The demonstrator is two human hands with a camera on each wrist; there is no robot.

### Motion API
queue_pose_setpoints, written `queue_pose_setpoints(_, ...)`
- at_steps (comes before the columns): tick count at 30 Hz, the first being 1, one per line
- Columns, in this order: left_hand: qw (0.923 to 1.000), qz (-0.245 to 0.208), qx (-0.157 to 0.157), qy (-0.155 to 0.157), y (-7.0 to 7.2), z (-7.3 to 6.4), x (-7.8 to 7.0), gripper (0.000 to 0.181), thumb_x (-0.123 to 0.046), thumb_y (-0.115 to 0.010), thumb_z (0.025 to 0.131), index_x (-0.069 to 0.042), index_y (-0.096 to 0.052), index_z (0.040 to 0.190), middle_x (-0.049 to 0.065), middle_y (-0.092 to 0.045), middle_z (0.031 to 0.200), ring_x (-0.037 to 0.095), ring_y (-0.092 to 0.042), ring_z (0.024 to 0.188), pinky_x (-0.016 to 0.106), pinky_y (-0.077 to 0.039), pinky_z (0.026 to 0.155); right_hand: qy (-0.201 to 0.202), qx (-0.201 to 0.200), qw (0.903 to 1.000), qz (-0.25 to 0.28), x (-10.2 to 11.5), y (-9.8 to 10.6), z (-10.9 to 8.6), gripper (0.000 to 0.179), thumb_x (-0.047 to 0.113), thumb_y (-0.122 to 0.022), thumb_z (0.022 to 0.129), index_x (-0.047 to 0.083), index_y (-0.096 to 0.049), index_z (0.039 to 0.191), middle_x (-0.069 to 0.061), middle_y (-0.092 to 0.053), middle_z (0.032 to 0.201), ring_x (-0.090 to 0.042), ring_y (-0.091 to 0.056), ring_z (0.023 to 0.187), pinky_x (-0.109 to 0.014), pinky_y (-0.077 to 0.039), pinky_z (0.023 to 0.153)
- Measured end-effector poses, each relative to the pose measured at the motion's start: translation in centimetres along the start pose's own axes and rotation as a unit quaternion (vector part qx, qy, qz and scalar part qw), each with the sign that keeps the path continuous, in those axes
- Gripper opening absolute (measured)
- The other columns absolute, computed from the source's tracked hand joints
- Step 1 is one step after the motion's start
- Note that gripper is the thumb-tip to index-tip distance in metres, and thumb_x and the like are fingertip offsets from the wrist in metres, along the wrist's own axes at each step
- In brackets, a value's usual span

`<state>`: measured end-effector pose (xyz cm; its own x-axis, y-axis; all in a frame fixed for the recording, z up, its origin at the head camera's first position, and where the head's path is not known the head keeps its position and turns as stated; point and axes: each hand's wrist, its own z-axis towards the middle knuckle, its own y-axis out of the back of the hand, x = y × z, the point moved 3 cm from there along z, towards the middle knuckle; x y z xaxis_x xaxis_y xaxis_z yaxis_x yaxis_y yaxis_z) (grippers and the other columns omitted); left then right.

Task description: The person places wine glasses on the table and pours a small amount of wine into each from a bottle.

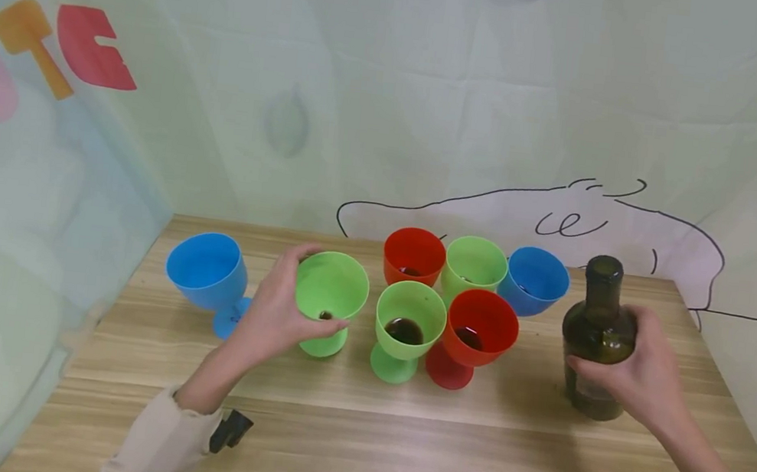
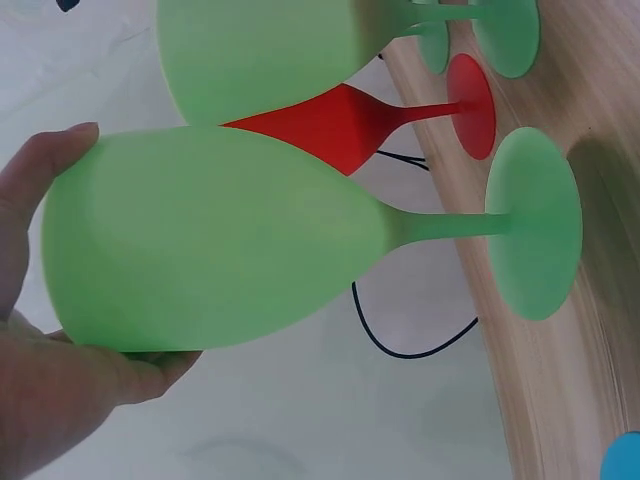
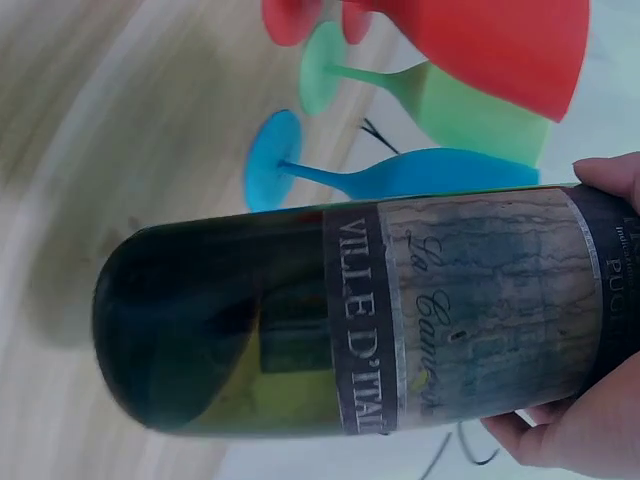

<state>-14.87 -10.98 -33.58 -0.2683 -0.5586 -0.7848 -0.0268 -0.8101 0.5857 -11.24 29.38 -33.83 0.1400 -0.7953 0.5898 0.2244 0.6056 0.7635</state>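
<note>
My left hand (image 1: 271, 309) grips a green plastic goblet (image 1: 334, 281) by its bowl, thumb on the near side and fingers round the far side. A little dark liquid shows at the bottom of that bowl. In the left wrist view the goblet's stem and round foot (image 2: 535, 225) stand close over the tabletop. On the right side, my right hand (image 1: 651, 368) holds a dark green wine bottle (image 1: 599, 328) round its body, neck up. Its label (image 3: 490, 300) faces the right wrist camera, and dark liquid shows inside the glass.
Right of the held goblet, another green goblet (image 1: 411, 309) and a red goblet (image 1: 490, 321) contain dark liquid. Behind them stand red (image 1: 414, 251), green (image 1: 476, 255) and blue goblets (image 1: 536, 279). A blue goblet (image 1: 208, 272) stands left. A printed cloth (image 1: 391, 114) hangs behind the wooden table (image 1: 356, 449).
</note>
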Motion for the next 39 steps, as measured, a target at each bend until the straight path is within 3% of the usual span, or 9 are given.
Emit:
queue_pose_setpoints(7,1.0,-0.007,-0.002,0.002,0.2,0.0,-0.5,0.087,-0.018,-0.084,0.062,-0.003,-0.032,0.131,0.015,-0.046,0.124,0.031,-0.047,0.109,0.047,-0.047,0.082,0.074,-0.026,0.9963,-0.035,2.3,0.4,0.6,0.073,0.006,-0.085,0.051,-0.012,-0.041,0.107,-0.022,-0.049,0.092,-0.034,-0.045,0.082,-0.042,-0.036,0.063)
queue_pose_setpoints(16,0.9999,0.003,0.014,0.0,0.2,0.1,-1.3,0.088,-0.019,-0.084,0.062,-0.002,-0.031,0.131,0.015,-0.047,0.124,0.033,-0.048,0.106,0.047,-0.049,0.079,0.11,-0.019,0.9834,-0.143,5.6,0.0,1.1,0.067,0.014,-0.084,0.049,-0.008,-0.045,0.099,-0.022,-0.047,0.086,-0.036,-0.046,0.071,-0.043,-0.04,0.056)
queue_pose_setpoints(20,0.9997,0.012,0.021,-0.006,0.0,0.0,-1.6,0.087,-0.019,-0.084,0.062,-0.002,-0.032,0.131,0.017,-0.049,0.121,0.034,-0.051,0.104,0.046,-0.05,0.076,0.151,-0.038,0.9709,-0.182,6.8,-0.5,1.1,0.062,0.015,-0.082,0.048,-0.006,-0.046,0.094,-0.022,-0.048,0.083,-0.036,-0.048,0.068,-0.046,-0.04,0.057)
queue_pose_setpoints(25,0.9993,0.025,0.024,-0.016,-0.1,-0.1,-2.1,0.084,-0.02,-0.083,0.063,-0.002,-0.034,0.129,0.017,-0.051,0.118,0.035,-0.052,0.101,0.045,-0.051,0.074,0.176,-0.034,0.9591,-0.219,8.0,-1.1,1.1,0.059,0.015,-0.081,0.048,-0.003,-0.046,0.091,-0.023,-0.049,0.086,-0.038,-0.049,0.073,-0.046,-0.036,0.06)
queue_pose_setpoints(32,0.9979,0.048,0.021,-0.039,-0.3,-0.1,-2.5,0.084,-0.019,-0.084,0.061,-0.002,-0.036,0.128,0.015,-0.052,0.116,0.033,-0.052,0.101,0.044,-0.05,0.075,0.208,-0.024,0.9399,-0.27,9.6,-1.7,1.1,0.066,0.018,-0.084,0.049,-0.003,-0.045,0.098,-0.024,-0.049,0.087,-0.039,-0.048,0.078,-0.048,-0.038,0.06)
queue_pose_setpoints(39,0.9966,0.063,0.027,-0.046,-0.5,0.0,-3.0,0.086,-0.02,-0.085,0.06,-0.001,-0.035,0.128,0.016,-0.051,0.116,0.033,-0.053,0.1,0.043,-0.051,0.074,0.274,-0.052,0.9097,-0.308,11.0,-2.8,1.1,0.066,0.021,-0.081,0.048,-0.005,-0.045,0.097,-0.022,-0.048,0.08,-0.038,-0.05,0.073,-0.049,-0.042,0.062)
